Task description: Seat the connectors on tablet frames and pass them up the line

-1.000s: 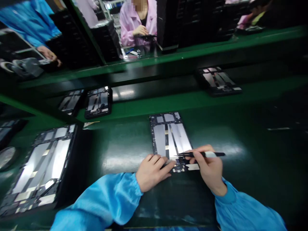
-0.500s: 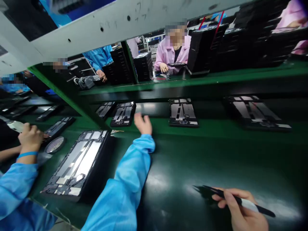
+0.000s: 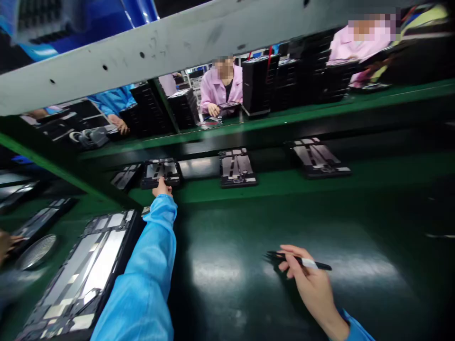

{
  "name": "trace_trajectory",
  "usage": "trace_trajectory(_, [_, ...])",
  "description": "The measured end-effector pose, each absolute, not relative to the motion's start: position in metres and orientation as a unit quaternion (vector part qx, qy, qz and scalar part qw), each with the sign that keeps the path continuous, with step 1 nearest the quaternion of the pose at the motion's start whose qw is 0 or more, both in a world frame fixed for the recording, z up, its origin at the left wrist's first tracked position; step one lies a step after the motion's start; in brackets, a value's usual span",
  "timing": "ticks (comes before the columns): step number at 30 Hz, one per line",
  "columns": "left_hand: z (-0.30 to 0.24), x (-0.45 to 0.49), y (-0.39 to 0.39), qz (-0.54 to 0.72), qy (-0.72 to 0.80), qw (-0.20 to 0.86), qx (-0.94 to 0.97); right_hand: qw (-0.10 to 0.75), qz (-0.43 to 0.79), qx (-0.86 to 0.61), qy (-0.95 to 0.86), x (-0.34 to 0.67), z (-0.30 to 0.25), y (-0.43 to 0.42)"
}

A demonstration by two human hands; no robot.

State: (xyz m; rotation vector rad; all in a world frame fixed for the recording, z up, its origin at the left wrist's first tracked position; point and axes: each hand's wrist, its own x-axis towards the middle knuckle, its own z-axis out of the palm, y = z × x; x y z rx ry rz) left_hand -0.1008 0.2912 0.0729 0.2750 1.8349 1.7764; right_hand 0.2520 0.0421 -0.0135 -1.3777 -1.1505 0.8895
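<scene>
Left hand (image 3: 163, 188), open beside opened tablet (image 3: 160, 168) half a second ago, now at tablet's near edge, far side of bench (image 3: 220, 237); whether fingers grip, cannot tell. Right hand (image 3: 312, 279) has fingers clasped round tweezers (image 3: 307, 262), apart from tablet. Tweezer work seems paused, reach under way.

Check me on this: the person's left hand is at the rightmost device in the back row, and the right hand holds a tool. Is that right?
Not quite: the head view shows the left hand at the device third from the right in the back row, not the rightmost. The right hand does hold a tool.
</scene>
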Motion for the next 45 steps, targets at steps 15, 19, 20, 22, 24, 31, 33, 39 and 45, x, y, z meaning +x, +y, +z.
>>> trace_trajectory(15, [0.046,0.031,0.023,0.515,0.567,0.630,0.131,0.546,0.433,-0.544,-0.466,0.262,-0.013,0.035])
trace_trajectory(19, [0.033,0.055,0.005,0.406,0.537,0.727,0.134,0.491,0.431,-0.550,-0.519,0.276,-0.012,0.036])
trace_trajectory(20, [0.032,0.054,0.002,0.343,0.513,0.771,0.158,0.471,0.430,-0.553,-0.536,0.282,-0.012,0.034])
trace_trajectory(22, [0.032,0.044,-0.002,0.204,0.459,0.823,0.264,0.424,0.428,-0.566,-0.562,0.293,-0.011,0.026])
trace_trajectory(24, [0.031,0.024,0.000,0.150,0.457,0.765,0.429,0.382,0.423,-0.582,-0.579,0.302,-0.009,0.016])
trace_trajectory(31, [0.006,-0.006,0.019,0.223,0.521,0.326,0.757,0.292,0.385,-0.579,-0.657,0.306,-0.003,0.001])
trace_trajectory(33, [-0.001,0.002,0.013,0.213,0.500,0.288,0.788,0.279,0.365,-0.592,-0.662,0.309,-0.003,-0.002])
trace_trajectory(39, [0.007,0.008,0.001,0.207,0.479,0.192,0.831,0.280,0.301,-0.621,-0.667,0.320,0.000,-0.016])
trace_trajectory(45, [0.021,0.015,0.009,0.250,0.426,0.143,0.858,0.330,0.273,-0.552,-0.715,0.287,0.017,-0.015])
